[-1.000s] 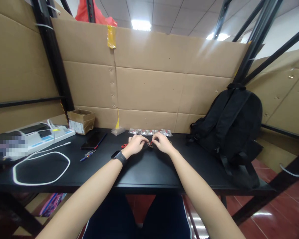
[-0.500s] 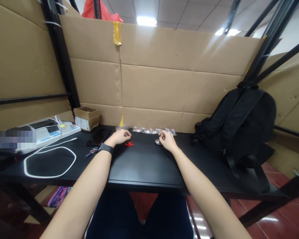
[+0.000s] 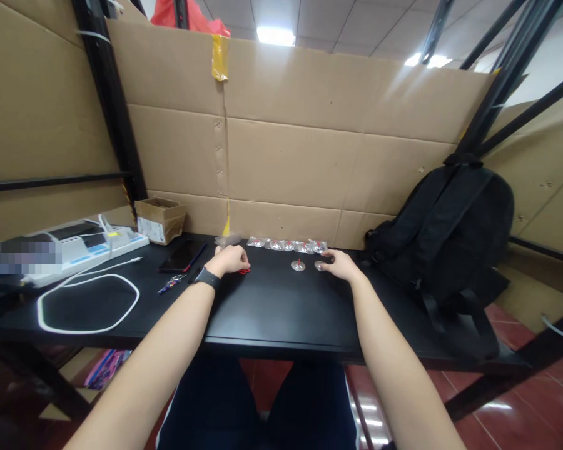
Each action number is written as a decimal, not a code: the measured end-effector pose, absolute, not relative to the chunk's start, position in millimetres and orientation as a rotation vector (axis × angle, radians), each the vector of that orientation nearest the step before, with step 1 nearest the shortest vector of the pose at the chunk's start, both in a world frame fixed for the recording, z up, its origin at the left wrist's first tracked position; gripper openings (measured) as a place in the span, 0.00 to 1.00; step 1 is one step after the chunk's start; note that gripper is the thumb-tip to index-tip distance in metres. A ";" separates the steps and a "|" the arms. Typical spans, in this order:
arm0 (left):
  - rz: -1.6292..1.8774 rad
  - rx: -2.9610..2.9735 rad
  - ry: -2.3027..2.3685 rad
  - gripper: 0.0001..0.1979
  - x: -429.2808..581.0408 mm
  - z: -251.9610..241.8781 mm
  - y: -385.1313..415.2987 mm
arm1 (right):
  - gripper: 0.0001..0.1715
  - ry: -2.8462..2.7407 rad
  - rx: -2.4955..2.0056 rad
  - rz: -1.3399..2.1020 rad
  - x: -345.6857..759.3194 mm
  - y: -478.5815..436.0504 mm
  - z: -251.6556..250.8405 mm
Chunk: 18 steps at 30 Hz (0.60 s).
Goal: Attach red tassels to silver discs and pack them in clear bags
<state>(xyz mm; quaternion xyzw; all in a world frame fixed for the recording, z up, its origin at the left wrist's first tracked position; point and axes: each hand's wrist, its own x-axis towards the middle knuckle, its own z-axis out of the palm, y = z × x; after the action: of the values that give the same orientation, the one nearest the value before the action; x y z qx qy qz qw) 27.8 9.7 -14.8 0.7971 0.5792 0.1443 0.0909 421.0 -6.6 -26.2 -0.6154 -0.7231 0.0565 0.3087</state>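
My left hand (image 3: pixel 231 259), a dark watch on its wrist, has its fingers curled down over a few small red pieces (image 3: pixel 245 270), mostly hidden beneath the fingertips. Farther right, my right hand (image 3: pixel 341 265) has thumb and fingers around the edge of a shiny round disc (image 3: pixel 319 266). Between the hands a similar clear, silvery disc (image 3: pixel 298 266) lies flat with a thin red stem standing up from its middle. Behind them runs a row of small clear packets (image 3: pixel 281 245), each with a shiny round thing and some red inside.
At left are a phone (image 3: pixel 182 257), a keyring (image 3: pixel 171 284), a white cable (image 3: pixel 89 331), a power strip (image 3: pixel 84 259) and a small cardboard box (image 3: pixel 159 222). A black backpack (image 3: pixel 455 219) stands at right. Cardboard (image 3: pixel 291 156) walls the black table (image 3: pixel 281 325).
My right hand has moved right, away from the middle disc, which now shows with its red stem up. My left hand has come down over the red pieces. The view has shifted slightly.
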 end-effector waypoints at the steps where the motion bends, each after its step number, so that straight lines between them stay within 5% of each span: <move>1: 0.409 2.367 1.722 0.05 27.8 -14.2 9.7 | 0.26 -1.928 -1.640 0.191 426.1 -6.9 -28.7; 8: 0.364 2.395 1.807 0.07 33.5 -16.0 10.1 | 0.23 -1.958 -1.608 0.289 420.4 -2.1 -38.3; 18: 0.894 2.337 1.628 0.13 48.0 -2.4 -5.1 | 0.19 -1.825 -1.551 0.291 423.2 -4.3 -33.5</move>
<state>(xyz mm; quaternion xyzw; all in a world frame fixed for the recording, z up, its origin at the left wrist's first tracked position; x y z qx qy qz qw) 48.0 -5.1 -2.4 0.7805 0.5436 0.2986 0.0781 423.2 -4.3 -33.5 -0.6007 -0.7068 0.1125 0.3563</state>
